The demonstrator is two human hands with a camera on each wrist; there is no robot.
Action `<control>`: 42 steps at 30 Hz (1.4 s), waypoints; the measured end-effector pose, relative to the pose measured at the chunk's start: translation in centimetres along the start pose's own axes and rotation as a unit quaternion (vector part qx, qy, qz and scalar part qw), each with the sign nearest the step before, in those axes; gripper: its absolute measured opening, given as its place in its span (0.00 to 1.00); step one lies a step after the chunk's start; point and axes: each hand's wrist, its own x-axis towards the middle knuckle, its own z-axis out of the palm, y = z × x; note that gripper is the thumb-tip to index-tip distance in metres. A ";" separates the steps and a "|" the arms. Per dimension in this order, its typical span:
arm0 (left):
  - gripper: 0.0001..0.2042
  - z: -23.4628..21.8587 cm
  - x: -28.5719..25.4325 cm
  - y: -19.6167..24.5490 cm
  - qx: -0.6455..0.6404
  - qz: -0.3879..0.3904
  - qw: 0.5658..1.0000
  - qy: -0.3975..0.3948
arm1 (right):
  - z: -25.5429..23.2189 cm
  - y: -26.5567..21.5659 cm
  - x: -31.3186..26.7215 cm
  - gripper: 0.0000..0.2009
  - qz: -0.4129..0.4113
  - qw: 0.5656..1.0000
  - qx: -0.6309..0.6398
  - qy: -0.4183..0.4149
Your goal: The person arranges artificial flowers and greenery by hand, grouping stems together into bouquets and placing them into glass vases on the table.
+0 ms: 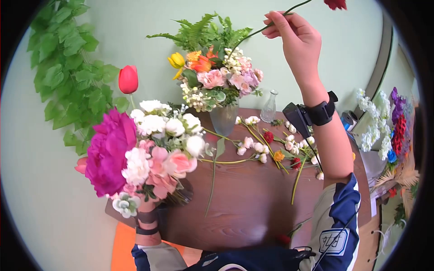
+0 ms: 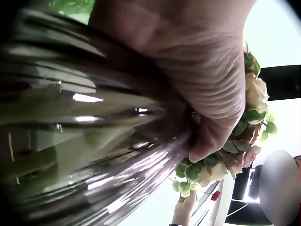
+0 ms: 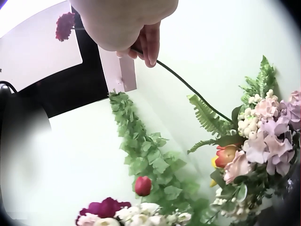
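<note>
High at the upper right of the head view, my right hand [image 1: 302, 40] pinches the dark stem [image 1: 257, 32] of a red flower [image 1: 336, 4]. The stem's lower end meets the mixed bouquet [image 1: 212, 77] in a frosted vase [image 1: 224, 118]; where it ends among the blooms is hidden. In the right wrist view the fingertips of my right hand [image 3: 136, 23] hold this stem [image 3: 188, 85]. My left hand [image 2: 188, 61] is wrapped round the neck of a ribbed glass vase [image 2: 84, 117]. Above it in the head view spreads a bouquet with a magenta bloom [image 1: 110, 153], white and pink flowers.
On the brown table [image 1: 244, 226] lie loose stems with white buds [image 1: 263, 158], red and orange flowers. A small clear bottle [image 1: 269, 106] stands behind them. Ivy [image 1: 68, 67] hangs on the left wall. More flowers [image 1: 399, 135] and ribbon spools [image 1: 348, 119] are at the right.
</note>
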 end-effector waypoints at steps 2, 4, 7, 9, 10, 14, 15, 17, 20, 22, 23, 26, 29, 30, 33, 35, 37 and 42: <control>0.27 -0.7 0.2 -0.4 -0.004 0.001 1.000 0.008 | 0.6 0.7 0.3 0.10 0.012 1.000 0.007 0.006; 0.27 -1.3 0.2 -0.8 -0.009 -0.001 1.000 0.012 | 1.0 1.1 0.4 0.10 0.028 0.999 0.012 0.012; 0.27 -2.1 -0.1 -1.4 -0.016 -0.007 1.000 0.016 | 1.2 0.7 0.3 0.09 0.001 0.999 0.044 0.026; 0.27 -2.3 -0.5 -1.8 -0.023 -0.012 0.999 0.018 | 1.1 -0.1 -0.1 0.09 -0.069 0.997 0.025 0.011; 0.27 -2.4 -0.7 -2.1 -0.027 -0.015 0.999 0.020 | 1.4 -0.9 -0.4 0.09 -0.067 0.997 0.020 -0.009; 0.27 -2.6 -1.5 -2.9 -0.043 -0.023 0.999 0.024 | 3.1 -0.4 -0.8 0.07 -0.095 0.992 -0.018 -0.085; 0.27 -2.8 -1.7 -3.0 -0.046 -0.025 0.998 0.024 | 3.4 -0.3 -0.8 0.07 -0.094 0.992 -0.017 -0.086; 0.27 -3.2 -2.1 -3.3 -0.052 -0.028 0.998 0.025 | 4.1 0.4 -0.7 0.06 -0.057 0.990 -0.076 -0.109; 0.26 -3.3 -2.5 -3.8 -0.067 -0.029 0.997 0.028 | 4.9 1.4 -0.8 0.07 -0.028 0.991 -0.060 -0.120; 0.26 -3.3 -2.4 -4.1 -0.079 -0.026 0.996 0.033 | 5.6 1.7 -0.6 0.09 0.025 0.990 -0.053 -0.125; 0.26 -3.4 -2.3 -4.1 -0.082 -0.024 0.996 0.035 | 5.9 1.5 -0.4 0.09 0.023 0.991 -0.053 -0.124; 0.26 -4.0 -1.7 -3.9 -0.089 -0.019 0.995 0.036 | 6.5 0.9 0.3 0.09 0.035 0.986 -0.116 -0.111; 0.26 -4.2 -1.5 -4.0 -0.097 -0.019 0.994 0.036 | 6.7 0.9 0.7 0.10 0.038 0.987 -0.120 -0.098; 0.26 -4.2 -1.5 -4.0 -0.100 -0.019 0.994 0.036 | 6.6 1.1 0.8 0.10 0.037 0.987 -0.129 -0.084; 0.26 -4.4 -1.3 -4.2 -0.108 -0.020 0.993 0.035 | 6.4 1.5 0.8 0.09 0.009 0.990 -0.134 -0.043; 0.26 -4.4 -1.4 -4.4 -0.114 -0.022 0.993 0.035 | 6.2 1.5 0.8 0.08 -0.020 0.991 -0.132 -0.017; 0.26 -4.4 -1.4 -4.6 -0.121 -0.023 0.992 0.036 | 5.9 1.1 0.9 0.07 -0.069 0.993 -0.098 0.016; 0.26 -4.2 -1.9 -5.0 -0.138 -0.031 0.989 0.037 | 6.6 0.7 0.1 0.07 -0.090 0.994 -0.057 -0.033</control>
